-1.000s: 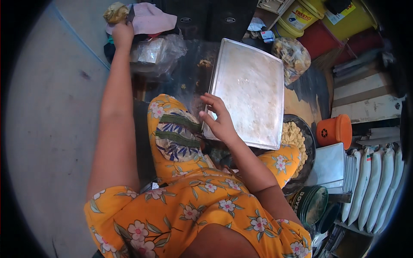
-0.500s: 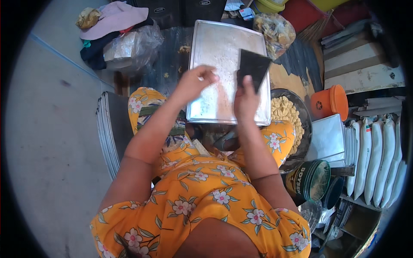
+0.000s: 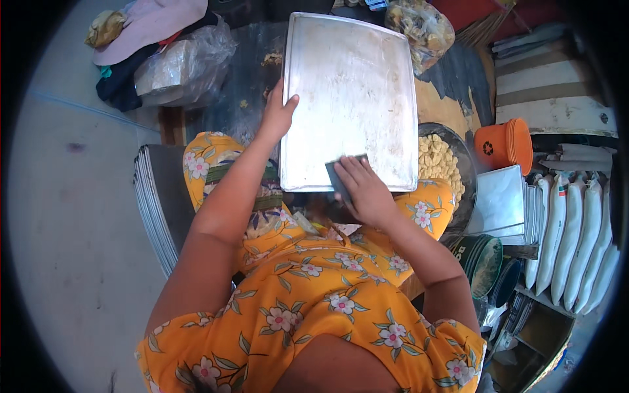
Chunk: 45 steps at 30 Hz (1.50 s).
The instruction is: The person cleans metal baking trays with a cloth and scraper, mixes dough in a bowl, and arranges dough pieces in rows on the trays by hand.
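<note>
Tray (image 3: 354,98), upper centre: left hand (image 3: 278,118) clasps its left edge; right hand (image 3: 368,193), fingers nearly straight, holds a dark sheet (image 3: 332,175) against its lower edge; uneven pressing could tip it.

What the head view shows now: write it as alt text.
A person's left hand grips the left edge of a large metal tray while the right hand holds a dark flat piece at its near edge. To the right, a dark pan holds pale lumps.

Fisheye view with black, curved margins: white glare washes the tray (image 3: 354,98), while the lower right lies dim.
</note>
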{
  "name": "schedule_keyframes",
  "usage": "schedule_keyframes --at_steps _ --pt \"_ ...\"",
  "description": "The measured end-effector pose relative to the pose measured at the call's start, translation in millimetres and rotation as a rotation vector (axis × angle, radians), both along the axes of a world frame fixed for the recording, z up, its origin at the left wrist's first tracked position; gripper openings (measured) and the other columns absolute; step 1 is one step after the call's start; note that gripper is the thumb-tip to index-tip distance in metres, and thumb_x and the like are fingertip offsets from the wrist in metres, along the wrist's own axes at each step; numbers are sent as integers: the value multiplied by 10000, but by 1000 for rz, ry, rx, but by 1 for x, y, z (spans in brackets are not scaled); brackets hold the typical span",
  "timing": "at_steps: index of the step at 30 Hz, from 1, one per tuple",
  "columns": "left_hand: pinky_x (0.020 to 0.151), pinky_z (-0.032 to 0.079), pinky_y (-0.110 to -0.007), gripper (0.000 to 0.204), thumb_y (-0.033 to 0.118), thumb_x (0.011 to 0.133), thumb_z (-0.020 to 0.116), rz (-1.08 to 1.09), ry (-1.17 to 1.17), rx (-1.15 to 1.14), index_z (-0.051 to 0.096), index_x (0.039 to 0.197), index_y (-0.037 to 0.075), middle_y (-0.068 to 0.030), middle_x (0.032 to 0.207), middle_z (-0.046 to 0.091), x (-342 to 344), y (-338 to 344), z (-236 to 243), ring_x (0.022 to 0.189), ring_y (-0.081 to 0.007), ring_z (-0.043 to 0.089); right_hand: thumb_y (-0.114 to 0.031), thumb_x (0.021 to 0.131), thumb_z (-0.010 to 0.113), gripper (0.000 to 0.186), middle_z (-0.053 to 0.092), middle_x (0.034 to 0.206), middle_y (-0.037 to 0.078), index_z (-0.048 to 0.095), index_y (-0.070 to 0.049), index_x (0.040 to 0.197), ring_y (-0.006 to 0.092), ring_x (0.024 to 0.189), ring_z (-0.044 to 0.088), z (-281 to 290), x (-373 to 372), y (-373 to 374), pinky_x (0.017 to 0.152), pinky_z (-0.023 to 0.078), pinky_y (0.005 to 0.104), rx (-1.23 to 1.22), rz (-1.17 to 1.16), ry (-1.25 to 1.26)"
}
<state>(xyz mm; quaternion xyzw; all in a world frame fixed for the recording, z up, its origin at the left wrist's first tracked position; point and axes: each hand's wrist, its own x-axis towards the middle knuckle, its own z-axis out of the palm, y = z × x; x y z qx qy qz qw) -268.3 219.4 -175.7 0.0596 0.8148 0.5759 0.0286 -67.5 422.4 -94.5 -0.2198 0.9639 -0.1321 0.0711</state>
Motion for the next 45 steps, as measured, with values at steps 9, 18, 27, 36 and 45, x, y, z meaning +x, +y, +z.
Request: schedule_keyframes --at_steps 9,18,27,36,45 --pt "1131 304 -395 620 192 948 592 -84 -19 67 332 1471 -16 -260 1476 388 -1 -3 3 1374 -371 388 -407 946 542 489 594 1289 178 595 -39 1263 364 1170 566 -19 -274 24 995 461 425 -91 -285 225" --pt "1152 268 -396 671 211 960 584 -50 -101 122 254 1513 20 -250 1507 348 -2 -7 -13 1407 -352 342 -22 904 492 562 423 1463 226 398 -67 1457 377 1347 418 8 -152 50 1129 347 434 -11 -144 324" --pt "1134 291 -388 646 191 964 576 -87 -46 153 272 1508 21 -223 1495 389 1 -4 -8 1392 -335 373 -192 877 634 542 491 1380 201 479 -68 1382 384 1279 483 2 -48 64 1141 342 482 -62 -59 62" --pt "1163 235 -372 670 192 961 580 -199 -86 221 253 1515 6 -212 1539 332 -11 14 -12 1432 -308 310 -201 960 470 438 509 1376 214 497 -48 1370 374 1265 484 -31 -326 131 1092 371 412 21 -257 481" --pt "1153 239 -348 674 189 974 573 -137 -132 258 227 1526 15 -197 1534 336 -4 -5 -20 1419 -274 320 -87 865 506 663 338 1517 246 315 -27 1497 369 1425 322 13 10 97 1192 214 490 251 -48 1"
